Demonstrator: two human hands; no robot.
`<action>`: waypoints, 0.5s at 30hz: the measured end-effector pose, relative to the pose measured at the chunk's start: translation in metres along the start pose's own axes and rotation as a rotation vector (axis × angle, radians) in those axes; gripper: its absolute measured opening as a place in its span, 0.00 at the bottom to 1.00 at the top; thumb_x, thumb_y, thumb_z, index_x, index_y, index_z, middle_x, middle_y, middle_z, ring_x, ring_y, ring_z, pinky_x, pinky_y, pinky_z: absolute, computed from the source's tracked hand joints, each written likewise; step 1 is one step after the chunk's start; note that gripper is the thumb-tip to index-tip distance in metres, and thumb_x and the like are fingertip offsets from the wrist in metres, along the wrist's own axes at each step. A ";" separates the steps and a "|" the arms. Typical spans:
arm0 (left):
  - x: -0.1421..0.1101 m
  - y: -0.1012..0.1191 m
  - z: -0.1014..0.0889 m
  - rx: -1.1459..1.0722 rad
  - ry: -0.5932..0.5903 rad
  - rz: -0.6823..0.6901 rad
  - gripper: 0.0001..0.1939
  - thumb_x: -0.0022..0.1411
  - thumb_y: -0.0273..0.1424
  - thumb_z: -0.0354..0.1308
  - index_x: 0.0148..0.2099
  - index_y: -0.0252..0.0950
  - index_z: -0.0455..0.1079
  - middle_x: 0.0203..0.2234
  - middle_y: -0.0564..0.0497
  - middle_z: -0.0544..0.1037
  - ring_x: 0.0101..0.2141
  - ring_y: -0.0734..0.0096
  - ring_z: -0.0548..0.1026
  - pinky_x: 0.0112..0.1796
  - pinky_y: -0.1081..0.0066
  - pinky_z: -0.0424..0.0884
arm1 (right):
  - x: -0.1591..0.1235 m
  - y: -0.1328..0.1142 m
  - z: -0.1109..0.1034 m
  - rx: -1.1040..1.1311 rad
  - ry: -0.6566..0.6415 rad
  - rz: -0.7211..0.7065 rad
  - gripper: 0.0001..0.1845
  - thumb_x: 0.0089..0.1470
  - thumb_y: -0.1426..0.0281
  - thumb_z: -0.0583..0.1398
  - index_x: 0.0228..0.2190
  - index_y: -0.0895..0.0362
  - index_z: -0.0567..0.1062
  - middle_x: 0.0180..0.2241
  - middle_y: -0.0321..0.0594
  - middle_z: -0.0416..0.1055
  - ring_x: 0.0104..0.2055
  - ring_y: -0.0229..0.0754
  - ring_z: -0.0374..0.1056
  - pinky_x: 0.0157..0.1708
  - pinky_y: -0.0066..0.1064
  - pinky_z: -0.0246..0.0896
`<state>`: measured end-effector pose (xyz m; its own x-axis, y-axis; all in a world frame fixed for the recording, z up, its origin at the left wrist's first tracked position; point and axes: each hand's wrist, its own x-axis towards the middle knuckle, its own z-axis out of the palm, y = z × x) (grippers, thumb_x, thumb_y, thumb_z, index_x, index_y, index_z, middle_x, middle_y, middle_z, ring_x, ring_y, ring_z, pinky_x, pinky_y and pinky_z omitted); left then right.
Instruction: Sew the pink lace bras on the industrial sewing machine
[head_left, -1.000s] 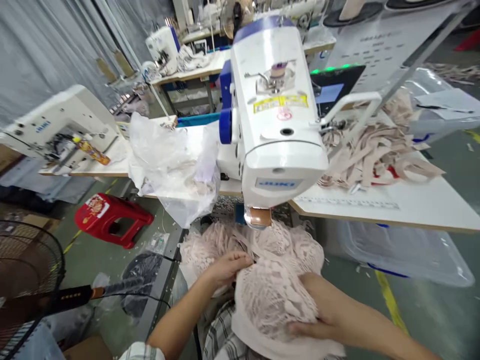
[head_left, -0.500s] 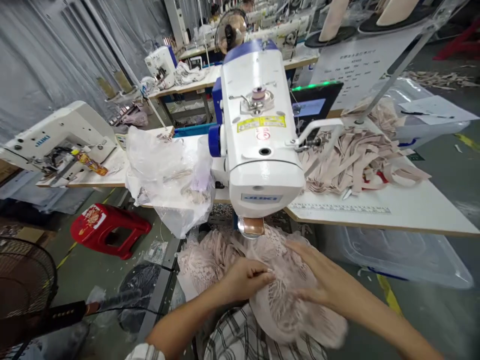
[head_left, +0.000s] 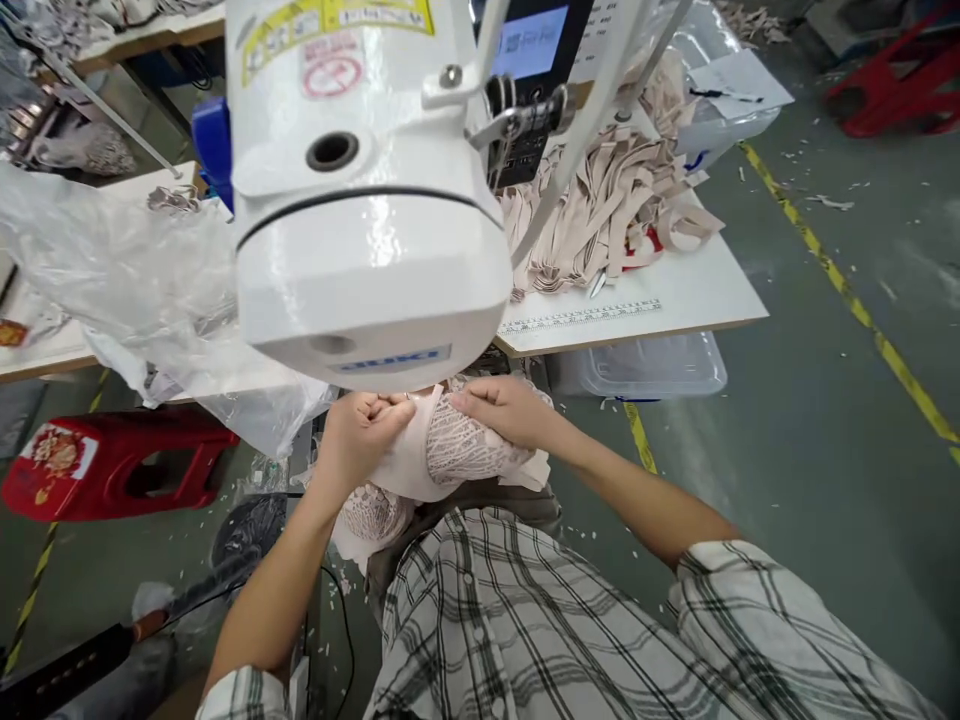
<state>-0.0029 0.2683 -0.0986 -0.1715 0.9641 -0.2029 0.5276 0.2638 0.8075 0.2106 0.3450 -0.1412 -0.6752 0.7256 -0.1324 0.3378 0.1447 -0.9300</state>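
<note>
Head: fabric (head_left: 469, 450) (held), tub (head_left: 656, 368) under table (head_left: 697, 290).

I'm in a sewing workshop: an industrial sewing machine (head_left: 367, 260), benches, heaped fabric strips (head_left: 607, 200), scraps littering the floor (head_left: 765, 480).

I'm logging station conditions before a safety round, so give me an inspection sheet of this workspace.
Surface: white tabletop at right, ruler near its front edge.
Work items: pale lace fabric in front of the sewing machine.
Clutter: beige strips heaped on the tabletop; plastic bag at left; pale scraps on the floor.
Grip: left hand and right hand both pinch the lace fabric.
Cables: thin black cable, lower left.
Surroundings: red stool at left.
</note>
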 end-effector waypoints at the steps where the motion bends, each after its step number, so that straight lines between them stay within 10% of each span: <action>1: 0.002 0.000 0.000 0.003 0.019 -0.035 0.22 0.60 0.41 0.61 0.19 0.37 0.61 0.14 0.57 0.58 0.18 0.77 0.57 0.20 0.75 0.52 | 0.004 0.000 -0.002 0.028 -0.006 0.011 0.30 0.61 0.47 0.53 0.19 0.55 0.56 0.19 0.33 0.54 0.24 0.35 0.53 0.26 0.30 0.45; 7: 0.013 -0.004 0.004 0.076 0.129 -0.082 0.29 0.56 0.37 0.61 0.18 0.40 0.42 0.13 0.58 0.47 0.18 0.81 0.46 0.19 0.73 0.40 | 0.018 -0.004 -0.011 0.126 0.000 0.054 0.29 0.56 0.47 0.58 0.18 0.55 0.59 0.20 0.35 0.57 0.26 0.36 0.55 0.26 0.30 0.47; 15: 0.015 -0.003 -0.002 0.160 0.143 -0.092 0.21 0.53 0.34 0.60 0.18 0.40 0.52 0.12 0.57 0.55 0.21 0.74 0.56 0.19 0.73 0.49 | 0.024 0.008 -0.013 0.138 0.023 0.099 0.23 0.53 0.52 0.64 0.20 0.55 0.69 0.21 0.34 0.64 0.27 0.39 0.62 0.30 0.30 0.58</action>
<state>-0.0087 0.2814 -0.1032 -0.3350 0.9244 -0.1820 0.6277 0.3631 0.6886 0.2060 0.3724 -0.1476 -0.6275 0.7472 -0.2190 0.3075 -0.0207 -0.9513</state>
